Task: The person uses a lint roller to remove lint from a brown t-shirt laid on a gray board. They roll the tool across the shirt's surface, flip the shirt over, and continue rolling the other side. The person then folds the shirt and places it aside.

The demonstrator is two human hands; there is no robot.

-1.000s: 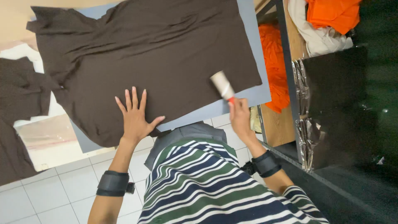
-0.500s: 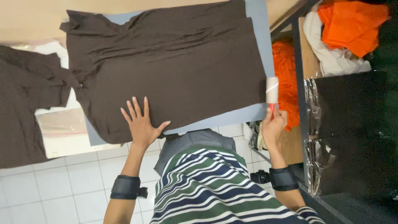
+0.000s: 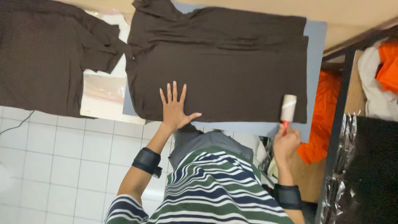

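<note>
A dark brown garment (image 3: 224,66) lies spread flat on a blue-grey board (image 3: 315,54). My left hand (image 3: 175,108) presses flat on its near edge, fingers spread. My right hand (image 3: 285,141) grips the red handle of a lint roller (image 3: 288,108), whose white roll rests on the garment's near right corner.
A second dark brown garment (image 3: 45,54) lies to the left, over a white table edge (image 3: 103,112). Orange cloth (image 3: 321,120) hangs at the right beside a black metal frame (image 3: 338,124) with orange and white clothes (image 3: 383,79). White floor tiles (image 3: 54,166) lie below.
The lint roller and my right hand have shifted right along the garment's near edge to its corner. My left hand stays flat on the cloth. The view has shifted.
</note>
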